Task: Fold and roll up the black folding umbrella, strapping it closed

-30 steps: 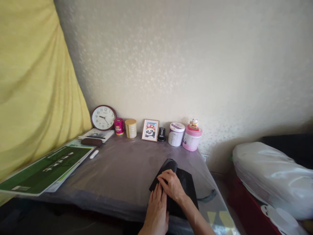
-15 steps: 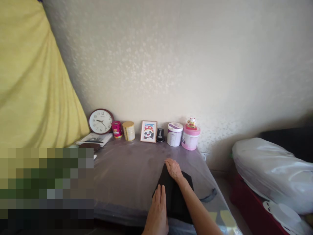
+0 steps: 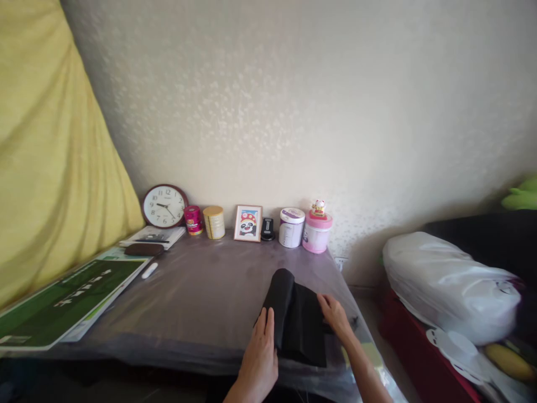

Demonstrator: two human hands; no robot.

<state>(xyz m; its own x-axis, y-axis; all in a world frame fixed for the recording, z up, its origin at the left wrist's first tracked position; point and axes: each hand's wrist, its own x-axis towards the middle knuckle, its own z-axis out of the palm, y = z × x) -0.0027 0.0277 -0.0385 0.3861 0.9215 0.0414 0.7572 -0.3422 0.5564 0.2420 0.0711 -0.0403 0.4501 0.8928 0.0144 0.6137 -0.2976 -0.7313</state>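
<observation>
A piece of black cloth (image 3: 302, 324), folded over with a raised, rounded fold along its left side, lies near the front right of the table. Along its left edge rests my left hand (image 3: 260, 344), fingers stretched out and pressing against the fold. My right hand (image 3: 333, 314) has its fingers bent round the cloth's right edge, gripping it; the thumb side is partly hidden. A dark strip near the right wrist is mostly covered by that hand.
Along the wall on the table (image 3: 201, 291) stand a clock (image 3: 165, 206), a pink can (image 3: 193, 220), a yellow-lidded tin (image 3: 214, 223), a panda picture (image 3: 248, 223) and two tubs (image 3: 291, 228). A green booklet (image 3: 79, 296) lies left. Right of the table is a white plastic bag (image 3: 448, 285).
My right hand has moved from the cloth's top to its right edge. The left side of the cloth now stands up in a rounded fold. The view has shifted slightly right.
</observation>
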